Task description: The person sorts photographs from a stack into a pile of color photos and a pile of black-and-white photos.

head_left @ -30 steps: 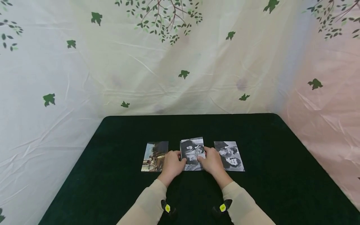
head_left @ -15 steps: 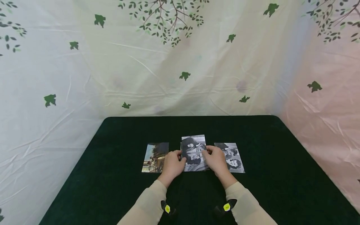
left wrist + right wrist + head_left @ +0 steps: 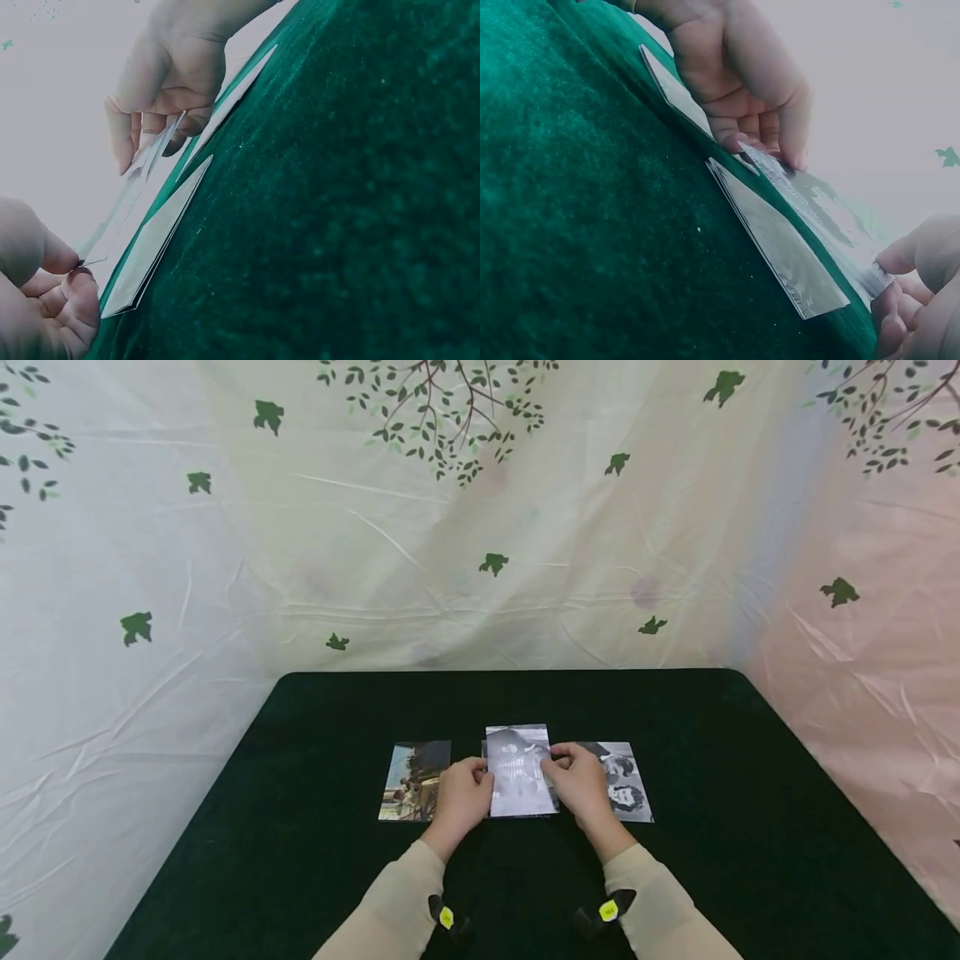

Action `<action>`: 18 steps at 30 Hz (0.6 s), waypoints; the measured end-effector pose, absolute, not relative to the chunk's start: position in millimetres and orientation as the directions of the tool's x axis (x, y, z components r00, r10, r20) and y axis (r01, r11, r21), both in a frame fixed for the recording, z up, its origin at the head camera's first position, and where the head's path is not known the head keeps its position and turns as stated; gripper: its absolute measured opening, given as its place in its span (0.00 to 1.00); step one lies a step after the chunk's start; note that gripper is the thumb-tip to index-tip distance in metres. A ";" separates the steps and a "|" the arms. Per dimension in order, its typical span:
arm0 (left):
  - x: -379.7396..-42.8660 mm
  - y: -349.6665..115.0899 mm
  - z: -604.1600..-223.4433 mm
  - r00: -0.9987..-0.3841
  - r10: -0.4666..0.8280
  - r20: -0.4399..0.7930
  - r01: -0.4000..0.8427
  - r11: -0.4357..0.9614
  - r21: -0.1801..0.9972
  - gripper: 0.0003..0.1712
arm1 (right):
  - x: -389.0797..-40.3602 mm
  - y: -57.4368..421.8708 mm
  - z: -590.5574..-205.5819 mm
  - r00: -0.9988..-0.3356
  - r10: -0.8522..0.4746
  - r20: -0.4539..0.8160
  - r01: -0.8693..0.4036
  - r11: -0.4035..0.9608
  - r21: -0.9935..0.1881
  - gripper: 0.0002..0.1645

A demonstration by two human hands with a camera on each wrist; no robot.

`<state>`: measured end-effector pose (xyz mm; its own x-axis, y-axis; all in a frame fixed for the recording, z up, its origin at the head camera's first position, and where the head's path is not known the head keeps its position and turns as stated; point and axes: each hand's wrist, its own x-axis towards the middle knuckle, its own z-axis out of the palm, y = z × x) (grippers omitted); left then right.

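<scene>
A black-and-white photo print (image 3: 517, 777) is held up between both hands, its face whitened by glare. My left hand (image 3: 459, 797) pinches its left edge between thumb and fingers. My right hand (image 3: 585, 787) pinches the opposite edge. In the left wrist view the held print (image 3: 120, 206) hangs just above a middle stack of prints (image 3: 161, 232) lying on the cloth. The same stack (image 3: 780, 251) shows several layered edges in the right wrist view. Whether more than one print is held I cannot tell.
A colour photo (image 3: 408, 781) lies left of the left hand, partly covered by it. To the right is another black-and-white photo (image 3: 626, 785), partly behind the right hand. Dark green cloth (image 3: 300, 860) covers the table. A leaf-printed curtain (image 3: 405, 552) hangs behind.
The held print has risen off the middle stack and tilted, so glare now washes over it. The right hand has shifted slightly right; the left has stayed nearly in place.
</scene>
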<state>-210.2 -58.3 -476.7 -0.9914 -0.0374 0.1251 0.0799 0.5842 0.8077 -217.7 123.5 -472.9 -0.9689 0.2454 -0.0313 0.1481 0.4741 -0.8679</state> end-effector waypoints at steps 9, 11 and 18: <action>-210.1 -58.9 -474.4 -0.978 -0.112 0.174 0.090 0.528 0.844 0.08 | -219.0 125.9 -471.5 -0.947 0.318 0.041 0.121 0.473 -0.873 0.12; -209.6 -58.9 -472.8 -0.972 -0.121 0.201 0.108 0.530 0.841 0.08 | -219.2 126.8 -470.6 -0.943 0.329 0.058 0.109 0.468 -0.877 0.12; -208.3 -54.0 -469.3 -0.959 -0.153 0.238 0.132 0.502 0.855 0.07 | -217.8 131.8 -467.5 -0.934 0.351 0.064 0.105 0.442 -0.891 0.12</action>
